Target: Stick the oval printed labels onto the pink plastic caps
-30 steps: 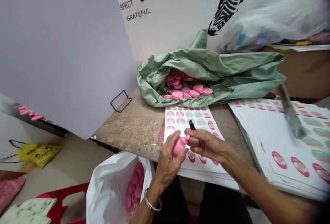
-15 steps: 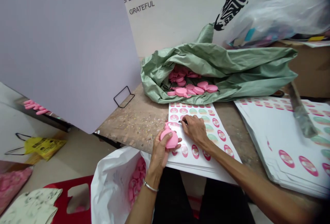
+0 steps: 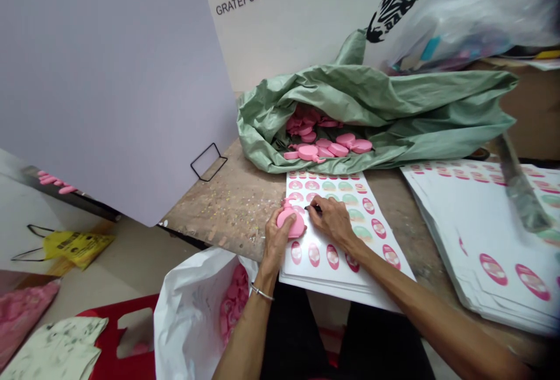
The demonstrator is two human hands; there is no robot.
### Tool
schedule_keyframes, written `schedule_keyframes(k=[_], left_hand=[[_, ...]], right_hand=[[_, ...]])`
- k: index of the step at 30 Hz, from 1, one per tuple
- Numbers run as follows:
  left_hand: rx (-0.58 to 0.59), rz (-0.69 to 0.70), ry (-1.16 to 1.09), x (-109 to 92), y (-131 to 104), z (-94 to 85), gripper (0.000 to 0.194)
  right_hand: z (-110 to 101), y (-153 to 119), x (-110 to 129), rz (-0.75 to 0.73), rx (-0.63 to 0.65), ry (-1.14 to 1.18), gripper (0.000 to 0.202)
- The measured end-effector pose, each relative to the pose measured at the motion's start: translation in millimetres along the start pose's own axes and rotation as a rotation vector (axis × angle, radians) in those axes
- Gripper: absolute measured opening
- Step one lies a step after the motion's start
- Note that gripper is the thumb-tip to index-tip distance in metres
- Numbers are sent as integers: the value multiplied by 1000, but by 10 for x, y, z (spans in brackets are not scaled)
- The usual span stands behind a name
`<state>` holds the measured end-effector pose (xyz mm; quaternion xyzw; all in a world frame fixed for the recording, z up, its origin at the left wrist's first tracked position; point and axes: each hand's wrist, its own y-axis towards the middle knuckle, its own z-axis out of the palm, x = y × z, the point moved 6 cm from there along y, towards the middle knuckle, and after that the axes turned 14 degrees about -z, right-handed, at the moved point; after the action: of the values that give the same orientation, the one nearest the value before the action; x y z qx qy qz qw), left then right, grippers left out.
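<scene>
My left hand (image 3: 276, 235) holds a flat, round pink plastic piece shaped like a pump bottle (image 3: 290, 223), thumb across its face. The piece is just above a sheet of oval stickers (image 3: 324, 246) at the table's front edge. On that sheet rests my right hand (image 3: 330, 216), its fingers pinched around a small dark pointed tool (image 3: 308, 209). The tool's tip points left, towards the pink piece, close to a pink sticker; most of it is hidden by the fingers. Pink and green stickers line the sheet, and bare white backing shows at its middle.
A green sack (image 3: 394, 100) with several pink pieces (image 3: 336, 149) lies behind the sheet. More sticker sheets (image 3: 464, 240) are stacked at right, under a worn strip (image 3: 522, 193). A white bag (image 3: 175, 304) of pink pieces stands below left. A grey panel (image 3: 122, 76) rises at left.
My left hand has brought the pink piece slightly up and to the right, with its fingers now tucked behind it. My right hand has stayed nearly in place, still pinching the tool.
</scene>
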<state>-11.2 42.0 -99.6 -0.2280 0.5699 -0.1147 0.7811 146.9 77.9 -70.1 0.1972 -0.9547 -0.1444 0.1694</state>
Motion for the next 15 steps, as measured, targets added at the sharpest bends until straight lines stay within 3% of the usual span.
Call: schedule_keyframes(k=[15], left_hand=[[11, -10, 30, -2, 7, 10, 47]], right_hand=[[-22, 15, -14, 49, -1, 63, 12]])
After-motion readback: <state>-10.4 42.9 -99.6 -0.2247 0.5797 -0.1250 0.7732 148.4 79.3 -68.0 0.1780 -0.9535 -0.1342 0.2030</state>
